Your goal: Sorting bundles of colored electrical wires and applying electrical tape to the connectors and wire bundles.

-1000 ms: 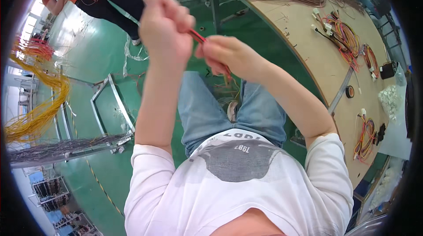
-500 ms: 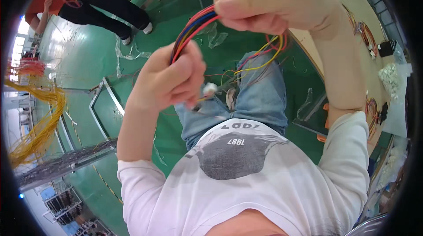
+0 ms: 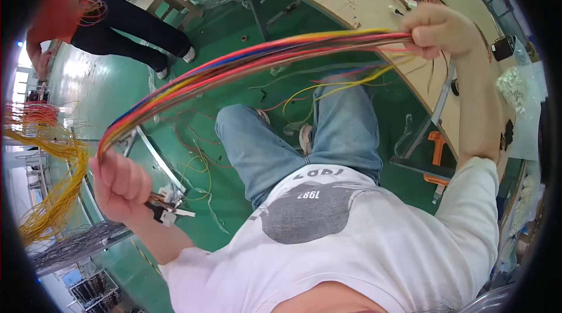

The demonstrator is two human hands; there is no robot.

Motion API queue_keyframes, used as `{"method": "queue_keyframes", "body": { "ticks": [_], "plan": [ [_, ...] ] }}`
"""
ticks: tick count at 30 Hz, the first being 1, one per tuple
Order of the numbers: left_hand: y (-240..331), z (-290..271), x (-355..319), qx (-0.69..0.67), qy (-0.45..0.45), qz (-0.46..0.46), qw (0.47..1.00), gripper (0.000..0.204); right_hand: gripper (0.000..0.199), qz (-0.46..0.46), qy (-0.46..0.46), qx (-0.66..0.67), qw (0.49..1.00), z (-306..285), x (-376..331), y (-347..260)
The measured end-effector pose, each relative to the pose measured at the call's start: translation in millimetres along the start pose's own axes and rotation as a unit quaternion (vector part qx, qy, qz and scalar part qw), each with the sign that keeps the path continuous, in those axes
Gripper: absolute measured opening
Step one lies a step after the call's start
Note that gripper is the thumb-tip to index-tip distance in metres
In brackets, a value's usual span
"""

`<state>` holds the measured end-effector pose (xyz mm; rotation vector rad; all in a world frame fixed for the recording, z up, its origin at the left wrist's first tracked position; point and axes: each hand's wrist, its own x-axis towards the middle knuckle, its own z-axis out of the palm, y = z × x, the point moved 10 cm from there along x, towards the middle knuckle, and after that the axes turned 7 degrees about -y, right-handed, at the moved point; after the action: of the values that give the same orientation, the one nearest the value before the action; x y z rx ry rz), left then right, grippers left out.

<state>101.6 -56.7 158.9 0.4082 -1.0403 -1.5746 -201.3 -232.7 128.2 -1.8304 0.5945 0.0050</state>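
From eight to two o'clock, the wire bundle point(image 3: 252, 54) arcs between the left hand point(image 3: 122, 187), its grip closed around it beside white connectors point(image 3: 168, 217), and the right hand point(image 3: 434, 29), pinching it, both now farther apart than before, baring a longer span.

the left hand point(image 3: 122, 187) is now well apart from the right hand point(image 3: 434, 31). between them, the wire bundle point(image 3: 252, 57) now stretches longer.

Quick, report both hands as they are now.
Left hand: closed around one end of the wires, connectors sticking out below the fist.
Right hand: closed, gripping the wires near their other end.
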Motion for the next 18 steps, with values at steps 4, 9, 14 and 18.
{"method": "queue_keyframes", "body": {
  "ticks": [4,9,14,18],
  "plan": [
    [-13,-84,-20,-0.139,0.163,0.005,0.977,0.027,0.032,0.069,0.003,0.054,0.996,4,7,40],
    [-18,-159,-26,-0.283,0.26,0.035,0.923,0.024,0.03,0.138,0.036,0.1,0.985,9,34,84],
    [2,-203,-51,-0.107,0.44,0.12,0.884,0.024,0.03,0.167,-0.023,-0.021,0.985,26,73,91],
    [-3,-104,55,0.336,0.344,0.001,0.877,0.018,0.028,0.059,-0.153,-0.366,0.916,78,123,27]
  ]
}}
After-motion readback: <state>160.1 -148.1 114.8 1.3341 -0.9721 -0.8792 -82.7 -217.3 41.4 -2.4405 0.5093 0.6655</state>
